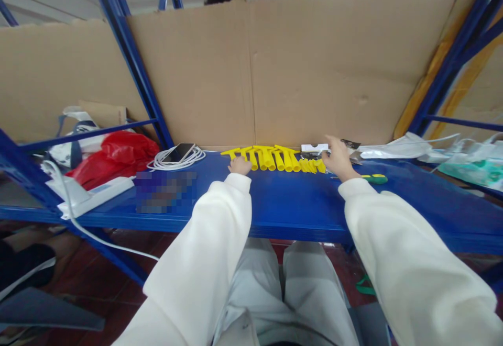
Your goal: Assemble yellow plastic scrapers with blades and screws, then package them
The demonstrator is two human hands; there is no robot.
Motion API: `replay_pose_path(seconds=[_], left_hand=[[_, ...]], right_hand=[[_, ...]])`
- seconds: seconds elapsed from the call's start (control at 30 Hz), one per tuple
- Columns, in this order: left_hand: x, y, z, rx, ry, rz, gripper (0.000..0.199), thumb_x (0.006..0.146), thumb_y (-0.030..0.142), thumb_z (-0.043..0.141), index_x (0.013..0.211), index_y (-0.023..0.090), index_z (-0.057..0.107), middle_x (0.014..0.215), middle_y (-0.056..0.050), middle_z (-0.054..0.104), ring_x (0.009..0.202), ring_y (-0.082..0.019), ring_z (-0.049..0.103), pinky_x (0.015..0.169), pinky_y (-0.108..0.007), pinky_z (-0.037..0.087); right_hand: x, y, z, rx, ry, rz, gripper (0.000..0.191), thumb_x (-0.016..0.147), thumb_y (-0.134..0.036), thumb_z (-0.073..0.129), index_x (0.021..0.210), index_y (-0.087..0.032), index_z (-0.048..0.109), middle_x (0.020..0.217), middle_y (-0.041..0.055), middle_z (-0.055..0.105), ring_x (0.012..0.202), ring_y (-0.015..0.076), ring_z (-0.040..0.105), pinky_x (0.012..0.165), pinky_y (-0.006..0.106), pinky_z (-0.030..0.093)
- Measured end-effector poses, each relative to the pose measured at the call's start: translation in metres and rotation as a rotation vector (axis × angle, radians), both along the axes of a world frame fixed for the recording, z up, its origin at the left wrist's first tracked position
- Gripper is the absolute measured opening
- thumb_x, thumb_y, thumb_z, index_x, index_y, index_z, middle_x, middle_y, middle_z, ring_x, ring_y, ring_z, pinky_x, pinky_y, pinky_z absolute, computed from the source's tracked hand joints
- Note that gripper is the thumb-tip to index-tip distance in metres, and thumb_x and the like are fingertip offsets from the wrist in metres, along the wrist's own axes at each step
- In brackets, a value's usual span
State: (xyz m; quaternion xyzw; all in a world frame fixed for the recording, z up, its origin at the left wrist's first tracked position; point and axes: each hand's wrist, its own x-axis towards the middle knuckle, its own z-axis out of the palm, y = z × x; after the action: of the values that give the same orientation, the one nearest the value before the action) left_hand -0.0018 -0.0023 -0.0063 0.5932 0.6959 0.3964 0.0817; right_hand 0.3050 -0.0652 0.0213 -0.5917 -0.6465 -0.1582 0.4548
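Observation:
Side by side at the back of the blue shelf lies a row of yellow T-shaped plastic pieces with round hollow ends facing me. My left hand is at the left end of this row, its fingers curled at the leftmost piece; the fingertips are partly hidden. Beyond the row's right end are several small yellow plastic pieces, set close together. My right hand is beside them with thumb and fingers apart. A small white box lies just behind, near its fingertips.
A green-and-yellow screwdriver lies right of my right hand. Leftward are a phone on a coiled white cable, a power strip and a red bag. Cardboard stands behind; blue posts frame the shelf.

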Motion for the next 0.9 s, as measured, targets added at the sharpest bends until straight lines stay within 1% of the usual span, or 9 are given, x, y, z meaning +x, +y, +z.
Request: replay_pose_path(seconds=[0.03,0.1,0.2,0.4,0.53,0.63,0.73,0.8,0.9], left_hand=[[0.002,-0.002,0.000,-0.053,0.048,-0.009,0.037,0.074,0.013,0.064,0.109,0.022,0.070,0.127,-0.016,0.068,0.132,-0.036,0.055,0.110,-0.057,0.038],[0.005,-0.006,0.001,-0.088,0.113,-0.018,0.043,0.075,0.013,0.063,0.116,0.025,0.069,0.134,-0.015,0.064,0.139,-0.035,0.048,0.114,-0.059,0.033],[0.006,-0.012,0.005,-0.122,0.141,-0.019,0.048,0.076,0.011,0.061,0.121,0.026,0.067,0.136,-0.014,0.063,0.140,-0.033,0.046,0.115,-0.060,0.032],[0.005,-0.020,0.014,-0.160,0.111,-0.011,0.046,0.081,0.014,0.057,0.126,0.022,0.064,0.142,-0.015,0.059,0.139,-0.035,0.046,0.114,-0.060,0.033],[0.006,-0.021,0.015,-0.173,0.087,-0.023,0.047,0.080,0.015,0.058,0.125,0.025,0.064,0.145,-0.012,0.057,0.141,-0.035,0.044,0.115,-0.062,0.031],[0.006,-0.019,0.014,-0.168,0.044,-0.009,0.040,0.084,0.017,0.054,0.122,0.025,0.064,0.144,-0.012,0.058,0.140,-0.033,0.046,0.116,-0.061,0.028],[0.003,-0.017,0.012,-0.128,-0.046,0.053,0.031,0.090,0.022,0.049,0.118,0.021,0.064,0.140,-0.018,0.060,0.133,-0.035,0.053,0.114,-0.064,0.027],[0.000,-0.016,0.011,-0.114,-0.100,0.112,0.030,0.087,0.022,0.054,0.116,0.018,0.062,0.132,-0.023,0.064,0.129,-0.038,0.056,0.111,-0.066,0.028],[-0.004,-0.014,0.007,-0.079,-0.115,0.169,0.031,0.081,0.020,0.061,0.112,0.017,0.059,0.125,-0.025,0.067,0.128,-0.039,0.057,0.107,-0.064,0.034]], right_hand=[[0.005,0.005,-0.013,-0.138,-0.027,-0.022,0.044,0.082,-0.017,0.056,0.125,-0.013,0.063,0.128,0.0182,0.065,0.125,0.0338,0.056,0.107,0.053,0.042],[0.016,0.013,-0.028,-0.299,-0.029,-0.056,0.039,0.081,-0.018,0.057,0.118,-0.014,0.068,0.123,0.0170,0.068,0.120,0.0333,0.060,0.105,0.049,0.046],[0.027,0.016,-0.031,-0.385,-0.014,-0.092,0.040,0.083,-0.020,0.055,0.120,-0.016,0.070,0.124,0.0148,0.070,0.117,0.0307,0.063,0.103,0.044,0.048],[0.025,0.015,-0.030,-0.418,-0.047,-0.107,0.043,0.084,-0.020,0.053,0.122,-0.014,0.070,0.128,0.0153,0.068,0.121,0.0307,0.061,0.104,0.043,0.047],[0.026,0.017,-0.033,-0.444,-0.058,-0.130,0.042,0.084,-0.020,0.053,0.123,-0.015,0.070,0.127,0.0146,0.069,0.121,0.0298,0.062,0.104,0.043,0.046],[0.028,0.018,-0.034,-0.459,-0.060,-0.124,0.042,0.084,-0.020,0.054,0.121,-0.015,0.071,0.126,0.0143,0.069,0.120,0.0285,0.063,0.105,0.041,0.047],[0.029,0.020,-0.035,-0.442,-0.050,-0.103,0.040,0.082,-0.019,0.056,0.119,-0.016,0.071,0.123,0.0136,0.071,0.117,0.0277,0.064,0.103,0.040,0.048],[0.030,0.020,-0.036,-0.434,-0.043,-0.089,0.040,0.081,-0.019,0.056,0.117,-0.016,0.072,0.121,0.0132,0.071,0.115,0.0273,0.065,0.103,0.040,0.048],[0.030,0.020,-0.037,-0.434,-0.034,-0.075,0.039,0.081,-0.019,0.056,0.116,-0.016,0.072,0.121,0.0130,0.072,0.116,0.0276,0.065,0.103,0.040,0.048]])
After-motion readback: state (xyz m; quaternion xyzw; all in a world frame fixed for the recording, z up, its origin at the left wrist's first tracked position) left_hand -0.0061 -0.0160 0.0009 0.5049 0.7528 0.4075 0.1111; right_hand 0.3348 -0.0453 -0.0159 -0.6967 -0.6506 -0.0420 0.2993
